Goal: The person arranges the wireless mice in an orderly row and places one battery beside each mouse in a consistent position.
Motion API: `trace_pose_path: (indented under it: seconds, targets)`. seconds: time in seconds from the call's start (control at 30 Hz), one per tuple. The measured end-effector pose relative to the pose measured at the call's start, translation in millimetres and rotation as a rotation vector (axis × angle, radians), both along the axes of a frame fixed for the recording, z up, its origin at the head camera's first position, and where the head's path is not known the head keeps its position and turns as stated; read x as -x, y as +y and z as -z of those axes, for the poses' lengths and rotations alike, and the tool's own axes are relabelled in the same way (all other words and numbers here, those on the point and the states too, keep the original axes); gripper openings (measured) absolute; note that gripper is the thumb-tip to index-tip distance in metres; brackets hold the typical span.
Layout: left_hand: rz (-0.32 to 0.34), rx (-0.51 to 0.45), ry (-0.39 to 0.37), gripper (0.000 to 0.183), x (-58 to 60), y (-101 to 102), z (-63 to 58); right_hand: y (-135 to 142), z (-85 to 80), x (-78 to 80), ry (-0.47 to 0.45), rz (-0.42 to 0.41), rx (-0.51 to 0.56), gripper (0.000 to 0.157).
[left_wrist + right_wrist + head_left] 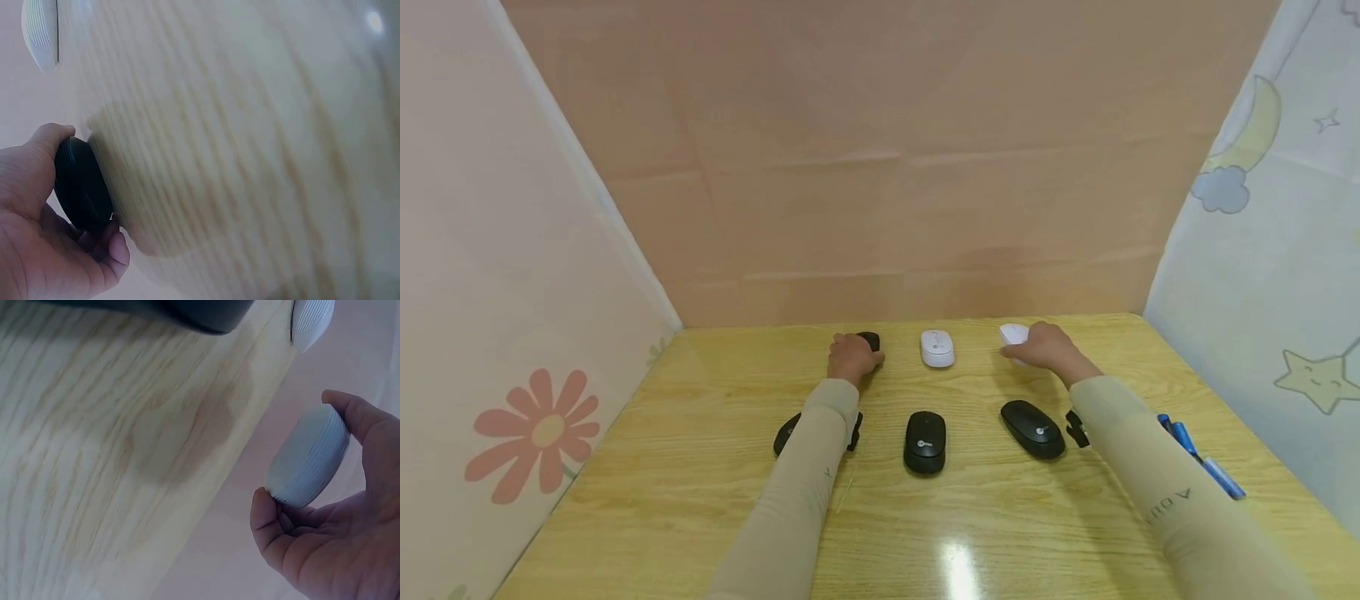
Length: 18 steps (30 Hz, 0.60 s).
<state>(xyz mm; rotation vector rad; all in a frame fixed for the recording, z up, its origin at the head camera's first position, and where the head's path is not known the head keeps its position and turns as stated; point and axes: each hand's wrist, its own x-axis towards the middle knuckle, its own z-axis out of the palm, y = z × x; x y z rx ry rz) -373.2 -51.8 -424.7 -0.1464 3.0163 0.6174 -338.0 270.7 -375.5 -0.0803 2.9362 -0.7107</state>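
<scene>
At the back left of the table my left hand (852, 358) grips a black computer mouse (870, 340), thumb on one side and fingers on the other. In the left wrist view this black mouse (81, 184) sits right at the tabletop. Farther right, my right hand (1047, 346) holds a white computer mouse (1013, 333) between thumb and fingertips. The right wrist view has the white mouse (309, 456) tilted and raised off the wood, its shadow falling on the table. Part of each held mouse is hidden behind the hand.
Between the hands stands another white mouse (937, 348). Nearer lie a black mouse (925, 442) in the middle, one black mouse (1033, 429) to the right, and a black mouse (786, 435) partly under the left sleeve. Blue pens (1223, 478) lie by the right sleeve. Cloth walls enclose the table (647, 500).
</scene>
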Motion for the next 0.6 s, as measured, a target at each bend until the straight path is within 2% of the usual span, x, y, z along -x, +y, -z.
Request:
trace_pose_path:
  seconds: [0.33, 0.6]
  targets:
    - [-0.005, -0.007, -0.001, 0.073, -0.3, 0, -1.7, -9, 5.7, 15.9, -0.04, 0.007, 0.051, 0.048]
    - [0.0, 0.019, -0.003, 0.073, -0.8, 2, -1.1, -16, 22.0, 30.6, -0.003, 0.029, -0.021, 0.041]
